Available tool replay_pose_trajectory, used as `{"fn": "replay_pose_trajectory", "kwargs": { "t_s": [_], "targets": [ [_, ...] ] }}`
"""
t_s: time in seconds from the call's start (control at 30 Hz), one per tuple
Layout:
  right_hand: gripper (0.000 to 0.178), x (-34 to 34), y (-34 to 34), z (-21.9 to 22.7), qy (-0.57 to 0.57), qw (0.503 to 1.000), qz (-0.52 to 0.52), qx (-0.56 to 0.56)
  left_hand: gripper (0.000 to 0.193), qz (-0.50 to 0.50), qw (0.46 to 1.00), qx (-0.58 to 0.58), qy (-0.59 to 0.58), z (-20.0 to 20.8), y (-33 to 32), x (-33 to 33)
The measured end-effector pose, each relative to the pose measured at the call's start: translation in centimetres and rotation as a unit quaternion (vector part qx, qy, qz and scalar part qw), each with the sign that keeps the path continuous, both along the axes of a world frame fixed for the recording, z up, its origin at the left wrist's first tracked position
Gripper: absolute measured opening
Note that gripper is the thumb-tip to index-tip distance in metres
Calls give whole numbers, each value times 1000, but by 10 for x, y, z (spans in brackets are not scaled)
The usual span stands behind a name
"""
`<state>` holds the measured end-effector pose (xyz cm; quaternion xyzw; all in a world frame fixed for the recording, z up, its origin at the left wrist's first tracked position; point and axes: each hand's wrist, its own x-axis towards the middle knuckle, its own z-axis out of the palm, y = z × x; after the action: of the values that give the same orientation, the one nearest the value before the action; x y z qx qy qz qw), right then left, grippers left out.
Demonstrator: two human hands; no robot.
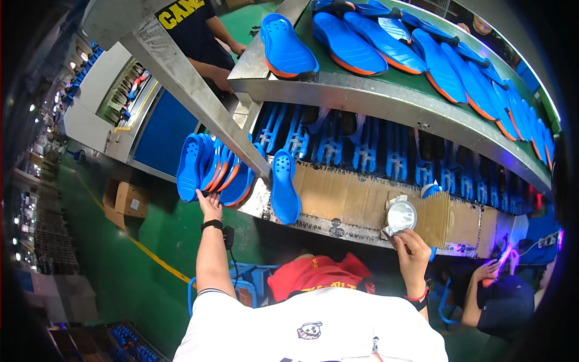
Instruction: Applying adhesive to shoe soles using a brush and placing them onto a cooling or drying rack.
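A workshop is seen from above through a wide, curved lens, with a white shirt at the lower edge. Both hands are held out toward a metal-edged desk (258,208). By the left hand (211,207), a row of blue soles (190,161) with orange edges is touched at its lower end; the soles are stood on end and fanned, at the left end of the desk. The left fingers are bent up against the row, but it cannot be told whether it is firmly gripped.

The right hand (413,248) is raised over the near side of the desk, its thumb and fingertips bunched at the lower edge of a round silver dish (401,215); whether the rim or something thin is pinched cannot be told. Behind the dish, a ridged piece of cardboard (435,218) is seen.

Between the hands, a single blue sole (284,188) is laid across the desk, beside flat brown cardboard (338,199). Above, a shelf (362,89) is lined with more blue soles (350,45). At upper left, a person in a dark shirt (187,27) is partly seen. On the green floor (163,232), an open carton (129,202) is placed.
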<state>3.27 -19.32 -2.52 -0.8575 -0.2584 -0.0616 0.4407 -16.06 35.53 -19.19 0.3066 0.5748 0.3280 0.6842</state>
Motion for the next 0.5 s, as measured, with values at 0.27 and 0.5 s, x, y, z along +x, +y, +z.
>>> {"fn": "replay_pose_trajectory", "kwargs": {
  "t_s": [0.27,0.5],
  "targets": [
    [10,-6,8,4,40,999,-8,-20,78,-84,987,-113,79,10,26,11],
    [9,-8,21,5,27,999,12,-25,31,-37,982,-125,-135,12,29,12]
  ]
}}
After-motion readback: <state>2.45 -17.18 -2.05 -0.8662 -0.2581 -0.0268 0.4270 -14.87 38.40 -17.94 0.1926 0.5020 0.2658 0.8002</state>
